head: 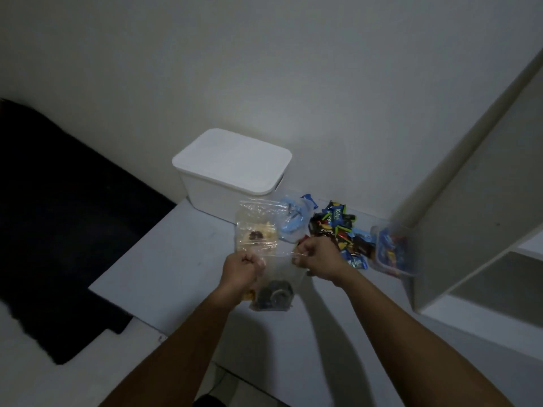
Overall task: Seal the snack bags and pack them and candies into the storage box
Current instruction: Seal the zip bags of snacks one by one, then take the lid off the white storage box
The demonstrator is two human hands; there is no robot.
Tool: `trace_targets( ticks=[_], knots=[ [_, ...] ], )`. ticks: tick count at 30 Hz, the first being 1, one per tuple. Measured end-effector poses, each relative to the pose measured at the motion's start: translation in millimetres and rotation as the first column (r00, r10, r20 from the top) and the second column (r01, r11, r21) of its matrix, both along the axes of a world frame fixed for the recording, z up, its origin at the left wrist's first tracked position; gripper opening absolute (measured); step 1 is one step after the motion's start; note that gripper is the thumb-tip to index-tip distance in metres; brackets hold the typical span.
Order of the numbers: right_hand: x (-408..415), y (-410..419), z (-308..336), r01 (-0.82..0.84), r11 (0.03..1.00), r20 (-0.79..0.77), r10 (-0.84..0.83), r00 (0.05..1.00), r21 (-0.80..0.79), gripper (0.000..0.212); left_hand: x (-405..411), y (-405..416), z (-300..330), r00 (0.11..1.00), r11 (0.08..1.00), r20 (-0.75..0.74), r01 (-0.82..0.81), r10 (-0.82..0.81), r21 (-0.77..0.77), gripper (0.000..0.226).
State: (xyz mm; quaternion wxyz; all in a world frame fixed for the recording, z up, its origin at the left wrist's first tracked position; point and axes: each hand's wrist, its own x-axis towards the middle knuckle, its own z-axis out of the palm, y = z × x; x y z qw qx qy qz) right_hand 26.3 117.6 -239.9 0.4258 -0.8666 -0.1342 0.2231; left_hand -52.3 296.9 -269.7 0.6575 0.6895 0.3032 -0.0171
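the left hand (245, 267) and right hand (316, 258) were pinched on the top corners of a clear snack bag (276, 292) hanging between them over the surface (176, 259), apparently sealing it. just beyond lay another snack bag (257, 235) and loose candies (340, 230). the storage box (229, 174) farther off needed its lid lifted next.

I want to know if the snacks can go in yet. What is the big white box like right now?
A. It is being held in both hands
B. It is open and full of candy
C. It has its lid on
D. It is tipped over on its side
C: the storage box stands upright at the back of the table with its white lid closed on top, and both hands hold a clear bag instead.
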Motion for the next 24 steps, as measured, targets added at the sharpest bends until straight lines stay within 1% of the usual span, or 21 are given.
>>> trace_targets(
  ticks=[2, 6, 9, 10, 11, 12, 15, 16, 17, 19, 20, 21, 23, 24],
  knots=[
    [4, 13, -11, -0.008, 0.999, 0.019, 0.009, 1.000, -0.042, 0.011, -1, 7, -3, 1.000, 1.000, -0.025, 0.001, -0.001, 0.030, 0.020],
    [19, 35, -20, -0.033, 0.996, 0.032, 0.036, 0.999, -0.079, 0.001, 12, 35, -9, 1.000, 0.999, -0.029, 0.011, -0.009, 0.053, 0.013],
    [36, 51, -16, -0.042, 0.985, 0.033, 0.048, 0.998, -0.166, 0.008, 33, 64, -6, 1.000, 0.998, -0.009, -0.015, 0.016, 0.056, 0.011],
    [44, 58, -14, -0.026, 0.985, 0.037, 0.033, 0.999, -0.173, 0.010, 42, 76, -5, 1.000, 0.998, 0.004, -0.031, 0.031, 0.062, 0.010],
    [52, 65, -10, 0.007, 0.987, 0.045, 0.000, 0.999, -0.158, 0.011, 52, 89, -2, 0.999, 0.996, 0.012, -0.052, 0.052, 0.072, 0.009],
    [59, 73, -6, 0.048, 0.990, 0.059, -0.041, 0.997, -0.131, 0.011, 62, 102, 0, 0.997, 0.993, 0.014, -0.081, 0.080, 0.085, 0.015],
    [81, 98, 9, 0.221, 0.974, 0.127, -0.214, 0.968, -0.042, 0.009, 95, 140, 12, 0.979, 0.970, 0.025, -0.203, 0.201, 0.135, 0.043],
    [90, 106, 14, 0.283, 0.959, 0.140, -0.279, 0.950, -0.006, 0.012, 105, 151, 17, 0.971, 0.960, 0.037, -0.240, 0.237, 0.147, 0.048],
    [98, 114, 19, 0.342, 0.940, 0.132, -0.342, 0.930, 0.024, 0.024, 115, 162, 23, 0.961, 0.948, 0.045, -0.275, 0.272, 0.157, 0.052],
    [113, 128, 27, 0.438, 0.897, 0.078, -0.441, 0.894, 0.056, 0.044, 134, 183, 33, 0.946, 0.930, 0.062, -0.325, 0.319, 0.173, 0.056],
    [120, 134, 29, 0.471, 0.881, 0.042, -0.473, 0.880, 0.055, 0.049, 142, 194, 36, 0.942, 0.926, 0.067, -0.336, 0.329, 0.174, 0.057],
    [125, 139, 32, 0.497, 0.867, -0.008, -0.498, 0.867, 0.039, 0.047, 150, 205, 40, 0.940, 0.924, 0.070, -0.341, 0.334, 0.171, 0.058],
    [135, 148, 35, 0.534, 0.845, -0.104, -0.530, 0.842, 0.015, 0.036, 165, 226, 44, 0.942, 0.931, 0.058, -0.336, 0.331, 0.144, 0.057],
    [139, 151, 36, 0.551, 0.835, -0.130, -0.545, 0.828, 0.009, 0.033, 172, 236, 45, 0.945, 0.937, 0.050, -0.328, 0.324, 0.122, 0.055]
  ],
)
